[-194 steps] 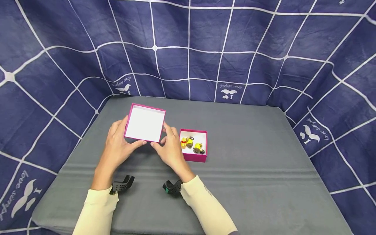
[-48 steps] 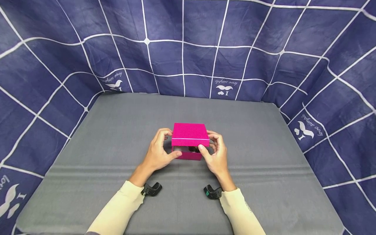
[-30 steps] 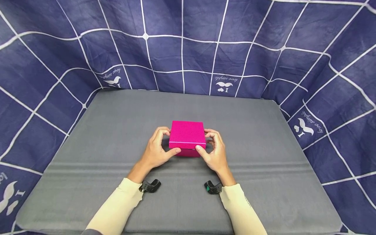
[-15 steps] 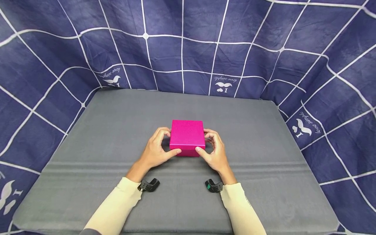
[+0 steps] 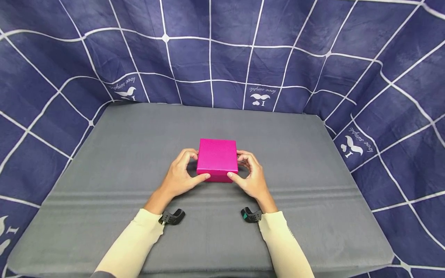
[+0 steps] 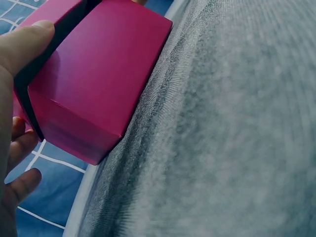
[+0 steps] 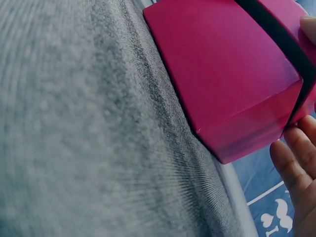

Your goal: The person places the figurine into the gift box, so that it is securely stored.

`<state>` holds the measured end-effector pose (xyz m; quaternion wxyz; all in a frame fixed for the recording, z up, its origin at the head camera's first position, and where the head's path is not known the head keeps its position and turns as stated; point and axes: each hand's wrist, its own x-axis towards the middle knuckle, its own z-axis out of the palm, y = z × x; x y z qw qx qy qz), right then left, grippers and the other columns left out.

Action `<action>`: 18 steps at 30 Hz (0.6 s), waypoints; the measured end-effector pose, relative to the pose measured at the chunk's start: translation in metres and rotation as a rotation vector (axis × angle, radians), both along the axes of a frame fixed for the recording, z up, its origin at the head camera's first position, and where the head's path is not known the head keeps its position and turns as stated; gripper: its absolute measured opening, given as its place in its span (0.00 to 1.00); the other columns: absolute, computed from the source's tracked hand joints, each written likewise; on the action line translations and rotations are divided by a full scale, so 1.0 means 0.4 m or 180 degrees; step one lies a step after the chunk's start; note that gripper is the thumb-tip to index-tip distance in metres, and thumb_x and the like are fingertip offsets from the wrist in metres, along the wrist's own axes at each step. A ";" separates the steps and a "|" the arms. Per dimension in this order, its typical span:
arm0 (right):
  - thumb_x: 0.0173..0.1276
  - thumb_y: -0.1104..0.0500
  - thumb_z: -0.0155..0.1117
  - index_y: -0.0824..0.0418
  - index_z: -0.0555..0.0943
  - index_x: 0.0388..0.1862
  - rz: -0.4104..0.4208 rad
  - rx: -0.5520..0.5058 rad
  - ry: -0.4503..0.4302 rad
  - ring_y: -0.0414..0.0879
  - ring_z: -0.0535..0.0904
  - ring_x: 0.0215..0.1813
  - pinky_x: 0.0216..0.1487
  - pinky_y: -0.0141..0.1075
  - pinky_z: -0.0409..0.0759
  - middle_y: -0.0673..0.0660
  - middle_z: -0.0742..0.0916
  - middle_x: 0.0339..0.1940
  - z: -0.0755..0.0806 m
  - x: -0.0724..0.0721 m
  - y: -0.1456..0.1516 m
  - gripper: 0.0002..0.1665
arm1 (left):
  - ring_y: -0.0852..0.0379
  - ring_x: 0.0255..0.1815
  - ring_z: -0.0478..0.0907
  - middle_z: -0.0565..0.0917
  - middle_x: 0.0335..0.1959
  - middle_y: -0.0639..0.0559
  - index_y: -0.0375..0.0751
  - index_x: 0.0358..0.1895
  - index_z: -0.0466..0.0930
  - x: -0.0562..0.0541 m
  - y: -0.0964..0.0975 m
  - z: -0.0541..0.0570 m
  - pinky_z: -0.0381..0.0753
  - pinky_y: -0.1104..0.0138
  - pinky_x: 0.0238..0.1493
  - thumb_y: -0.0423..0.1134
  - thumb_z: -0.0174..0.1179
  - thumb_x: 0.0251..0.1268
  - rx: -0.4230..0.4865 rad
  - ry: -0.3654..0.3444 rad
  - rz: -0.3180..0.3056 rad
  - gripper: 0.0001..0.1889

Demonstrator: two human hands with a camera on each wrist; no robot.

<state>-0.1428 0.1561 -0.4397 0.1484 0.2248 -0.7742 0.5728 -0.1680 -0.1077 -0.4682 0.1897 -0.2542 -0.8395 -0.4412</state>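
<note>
A bright pink square lid (image 5: pixel 218 154) sits over a pink box base (image 5: pixel 218 177) on the grey table. My left hand (image 5: pixel 179 175) grips the lid's left side, thumb at its front edge and fingers curled toward the back. Likewise, my right hand (image 5: pixel 253 177) grips the right side, with its thumb on the front edge. In the left wrist view the base (image 6: pixel 103 64) stands on the cloth, and a dark band of shadow runs beneath the lid's rim. The right wrist view shows the same band above the base (image 7: pixel 217 64). The box's inside is hidden.
The grey padded table (image 5: pixel 295 185) extends around the box on all sides. A navy curtain (image 5: pixel 229 61) with white grid lines hangs behind it and along both sides. Black wrist devices (image 5: pixel 174 217) are on both forearms.
The lid was held inside-up left of the base, with small yellow toy figures visible in the base. It was then turned over, brought above the base and lowered, covering the toys.
</note>
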 end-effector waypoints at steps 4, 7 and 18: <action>0.54 0.68 0.77 0.77 0.72 0.45 -0.0009 0.0009 0.0000 0.59 0.81 0.61 0.57 0.61 0.78 0.70 0.78 0.63 0.000 -0.004 0.000 0.26 | 0.57 0.58 0.77 0.78 0.56 0.52 0.39 0.45 0.72 0.000 0.000 0.001 0.80 0.57 0.57 0.50 0.80 0.44 -0.0023 -0.0057 0.0016 0.31; 0.54 0.68 0.77 0.77 0.72 0.45 -0.0002 -0.0010 -0.0019 0.60 0.81 0.61 0.58 0.60 0.78 0.70 0.78 0.63 0.000 -0.005 -0.001 0.26 | 0.57 0.58 0.76 0.78 0.55 0.51 0.40 0.44 0.72 0.000 -0.001 0.002 0.80 0.57 0.57 0.51 0.80 0.44 -0.0036 -0.0061 0.0023 0.31; 0.53 0.69 0.78 0.75 0.73 0.45 -0.0015 0.0010 -0.0076 0.60 0.81 0.61 0.58 0.60 0.78 0.69 0.79 0.63 -0.006 -0.010 0.008 0.26 | 0.55 0.54 0.78 0.78 0.53 0.51 0.36 0.44 0.73 -0.003 0.007 -0.002 0.80 0.58 0.55 0.48 0.82 0.42 -0.0108 0.0001 0.0068 0.32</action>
